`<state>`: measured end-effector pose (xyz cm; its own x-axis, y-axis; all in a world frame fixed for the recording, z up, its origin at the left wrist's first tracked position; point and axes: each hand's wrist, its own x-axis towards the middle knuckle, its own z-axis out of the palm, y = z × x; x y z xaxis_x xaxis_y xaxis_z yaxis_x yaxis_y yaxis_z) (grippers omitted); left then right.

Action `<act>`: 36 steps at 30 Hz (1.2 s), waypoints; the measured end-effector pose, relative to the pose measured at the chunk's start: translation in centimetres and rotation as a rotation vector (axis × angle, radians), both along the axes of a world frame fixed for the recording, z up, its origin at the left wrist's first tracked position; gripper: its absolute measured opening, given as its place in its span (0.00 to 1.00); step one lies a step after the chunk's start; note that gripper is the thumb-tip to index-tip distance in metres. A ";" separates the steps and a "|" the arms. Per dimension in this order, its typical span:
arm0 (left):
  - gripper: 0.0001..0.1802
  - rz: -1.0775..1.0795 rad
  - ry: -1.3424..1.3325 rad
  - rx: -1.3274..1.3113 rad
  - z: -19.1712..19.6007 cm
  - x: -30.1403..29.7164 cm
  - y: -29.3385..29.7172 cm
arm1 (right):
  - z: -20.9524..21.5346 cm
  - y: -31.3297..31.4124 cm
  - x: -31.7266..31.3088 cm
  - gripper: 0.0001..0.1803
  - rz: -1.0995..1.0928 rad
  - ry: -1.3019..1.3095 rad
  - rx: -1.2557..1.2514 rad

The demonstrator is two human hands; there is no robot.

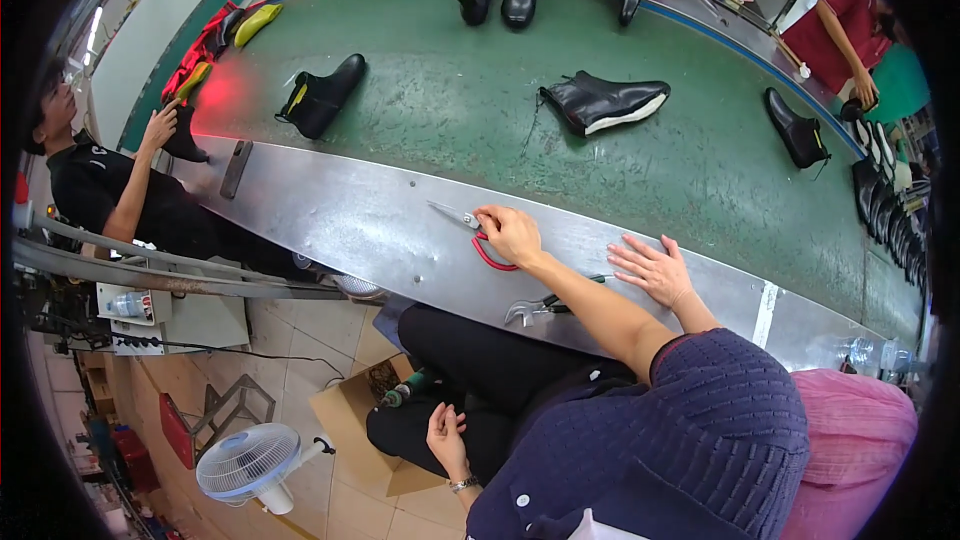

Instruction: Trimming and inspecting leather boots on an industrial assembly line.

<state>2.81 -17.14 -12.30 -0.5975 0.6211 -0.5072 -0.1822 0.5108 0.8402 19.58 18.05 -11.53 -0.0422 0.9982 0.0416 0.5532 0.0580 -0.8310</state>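
My right hand (508, 238) is closed around the middle of a pair of scissors (452, 214) with red handles. The scissors lie on the bare metal strip (350, 205) along the belt's near side, blades toward the left. Down by my lap, my left hand (447, 438) rests with loosely bent fingers apart, a watch on its wrist; it holds nothing. Closer to my body than the scissors lie metal pincers (535, 310) with dark green handles. To the right, another person's hand (655, 270) lies spread flat on the strip.
Black ankle boots stand or lie on the green belt (450, 110), one a white-soled boot (605, 105). A co-worker (110, 180) handles a boot at left; others work across the belt. A dark flat bar (235, 170) lies on the strip. Below are a fan (250, 462) and a cardboard box (345, 420).
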 end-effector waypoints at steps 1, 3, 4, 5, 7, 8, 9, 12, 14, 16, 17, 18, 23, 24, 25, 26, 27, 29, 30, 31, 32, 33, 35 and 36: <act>0.18 0.009 -0.007 0.016 0.0 0.0 0.0 | 0.1 0.1 0.0 0.13 0.003 0.002 -0.001; 0.18 0.016 -0.010 0.010 0.2 -0.1 -0.2 | 0.4 0.2 0.2 0.13 0.083 0.037 -0.069; 0.18 0.023 -0.014 0.008 0.2 -0.1 -0.1 | 0.3 0.6 0.4 0.13 0.092 0.038 -0.065; 0.18 0.033 -0.013 0.012 0.1 -0.1 0.0 | 0.2 0.9 0.6 0.13 0.127 0.074 -0.151; 0.18 0.028 -0.009 -0.017 0.2 -0.3 -0.1 | 0.2 1.9 0.9 0.13 0.177 0.111 -0.241; 0.18 0.032 -0.008 -0.024 0.1 -0.4 0.0 | 0.2 2.6 1.0 0.13 0.214 0.196 -0.256; 0.18 0.046 -0.004 -0.028 0.1 -0.4 0.0 | 0.2 3.5 1.0 0.13 0.251 0.282 -0.274; 0.17 0.045 -0.034 -0.088 0.2 -0.3 0.8 | 0.0 9.1 1.0 0.13 0.168 0.357 -0.228; 0.17 0.047 -0.042 -0.113 0.0 -0.7 1.2 | 0.9 14.6 0.7 0.13 0.097 0.379 -0.150; 0.17 0.037 -0.053 -0.140 0.3 -0.7 1.9 | 0.9 20.4 1.3 0.11 -0.060 0.115 0.244; 0.17 0.039 -0.053 -0.157 0.4 -0.8 2.1 | 1.6 22.6 1.3 0.11 -0.125 0.087 0.310; 0.17 0.051 -0.064 -0.186 0.5 -0.8 2.3 | 2.7 24.6 1.7 0.13 -0.191 0.056 0.378; 0.17 0.052 -0.063 -0.301 1.1 -0.8 3.2 | 2.7 31.7 10.5 0.23 -0.429 -0.505 0.556; 0.17 0.046 -0.082 -0.298 1.4 -1.0 3.1 | 3.2 32.7 12.5 0.23 -0.469 -0.494 0.420; 0.17 0.043 -0.099 -0.286 1.7 -1.2 3.0 | 2.9 34.1 14.5 0.23 -0.567 -0.546 0.390; 0.16 0.024 -0.136 -0.276 2.0 -1.5 2.8 | 2.9 35.3 16.6 0.25 -0.627 -0.525 0.238; 0.16 0.027 -0.136 -0.280 2.1 -2.0 2.3 | 3.1 36.4 18.8 0.33 -0.679 -0.421 0.028; 0.15 -0.154 -0.324 -0.272 1.1 -2.8 2.4 | 2.0 40.2 28.2 0.46 -0.609 -0.050 -0.079; 0.15 -0.262 -0.355 -0.398 3.6 -3.3 3.5 | 0.1 39.3 26.9 0.50 -0.544 0.072 -0.264; 0.15 -0.237 -0.340 -0.410 6.0 -3.7 4.9 | -1.1 38.2 24.9 0.55 -0.469 0.196 -0.445; 0.15 -0.404 -0.410 -0.393 7.7 -3.7 7.0 | -1.1 38.0 25.6 0.58 -0.433 0.238 -0.431; 0.15 -0.564 -0.476 -0.377 9.7 -3.3 9.3 | -0.8 38.0 26.0 0.58 -0.435 0.236 -0.428; 0.13 -0.650 -0.573 -0.126 13.7 -1.4 15.4 | 0.0 38.0 26.6 0.58 -0.312 0.350 -0.516; 0.14 -0.730 -0.558 -0.025 14.7 0.0 18.5 | 0.1 37.9 26.6 0.58 -0.307 0.349 -0.517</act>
